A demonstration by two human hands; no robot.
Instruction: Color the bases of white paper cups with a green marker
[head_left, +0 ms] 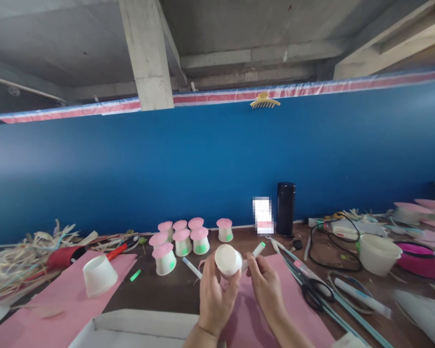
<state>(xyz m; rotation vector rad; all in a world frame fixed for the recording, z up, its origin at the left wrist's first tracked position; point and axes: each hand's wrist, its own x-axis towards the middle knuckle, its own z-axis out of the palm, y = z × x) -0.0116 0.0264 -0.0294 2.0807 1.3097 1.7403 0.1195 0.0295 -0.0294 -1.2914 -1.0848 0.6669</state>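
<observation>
The left hand [215, 295] holds a small white paper cup [227, 261], tipped so its round bottom faces the camera. The grip is closed around the cup's side, fingers wrapped from below. The right hand [264, 285] pinches a marker with a green tip [255, 251] between thumb and fingers, closed tight on it. The marker's tip points up and away, just to the right of the cup, not touching it.

The work looks like coloring the cup with the marker. To do it well, I think the left hand should keep the cup steady and not squeeze hard, because thin paper bends. The marker would need to turn so its tip meets the cup's side.

The cup is over a pink paper sheet [297, 299] on the worktop [159, 290]. Behind the cup stand finished cups with pink tops [183, 239], some with green spots. Left of the cup lies another white cup [99, 275] on its side. Right of the cup lie black scissors [313, 292]. Behind and right of the cup stands a black bottle [286, 208].
</observation>
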